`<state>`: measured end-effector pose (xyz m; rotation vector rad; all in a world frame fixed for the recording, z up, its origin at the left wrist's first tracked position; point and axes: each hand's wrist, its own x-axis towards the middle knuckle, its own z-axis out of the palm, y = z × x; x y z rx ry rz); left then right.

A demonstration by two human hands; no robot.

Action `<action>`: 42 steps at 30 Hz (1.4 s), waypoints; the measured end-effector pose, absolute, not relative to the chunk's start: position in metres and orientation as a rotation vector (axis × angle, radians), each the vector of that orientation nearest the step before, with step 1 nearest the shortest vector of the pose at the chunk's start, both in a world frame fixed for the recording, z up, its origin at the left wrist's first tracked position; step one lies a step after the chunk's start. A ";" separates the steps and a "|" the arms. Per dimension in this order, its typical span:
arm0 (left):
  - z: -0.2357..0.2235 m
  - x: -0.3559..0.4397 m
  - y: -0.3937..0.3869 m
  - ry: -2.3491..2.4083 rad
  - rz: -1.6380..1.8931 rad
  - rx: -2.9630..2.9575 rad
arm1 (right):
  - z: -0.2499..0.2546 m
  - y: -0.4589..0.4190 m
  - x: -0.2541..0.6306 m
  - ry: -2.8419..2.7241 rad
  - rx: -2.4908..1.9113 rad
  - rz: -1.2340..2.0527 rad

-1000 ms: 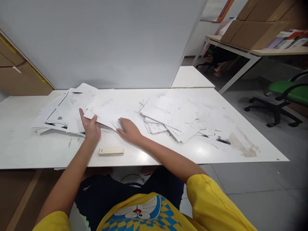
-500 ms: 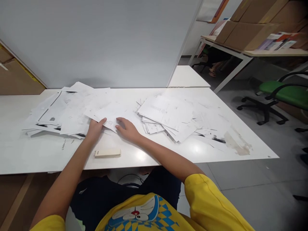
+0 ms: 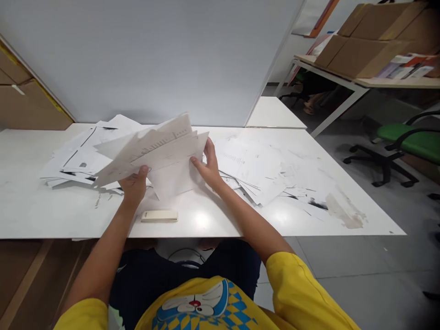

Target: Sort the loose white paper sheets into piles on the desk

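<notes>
The sheets [image 3: 168, 158] are held raised and tilted, loosely fanned, above the table [image 3: 30, 215], between a left pile [image 3: 80, 158] and a right pile [image 3: 247, 162]. The left hand [image 3: 134, 184] grips their lower edge, thumb over the face, the other fingers mostly hidden underneath. The right hand [image 3: 210, 167] is at their right edge, thumb on the near face and a finger past the edge; it seems to pinch narrowly, though how firmly I cannot tell. A cream stapler [image 3: 160, 216], or something like one, lies near the table's front edge. The sheets should be light and limp, likely to slide over one another, crease or tear if pulled. They are best taken at opposite edges, thumbs flat on the face and fingers spread behind, with a light pinch gathering all the layers.
</notes>
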<state>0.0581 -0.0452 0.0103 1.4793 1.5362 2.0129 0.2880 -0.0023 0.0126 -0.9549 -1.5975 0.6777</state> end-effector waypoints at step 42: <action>0.047 0.089 -0.005 0.989 1.843 1.401 | 0.076 -0.007 0.329 -1.254 -0.653 1.006</action>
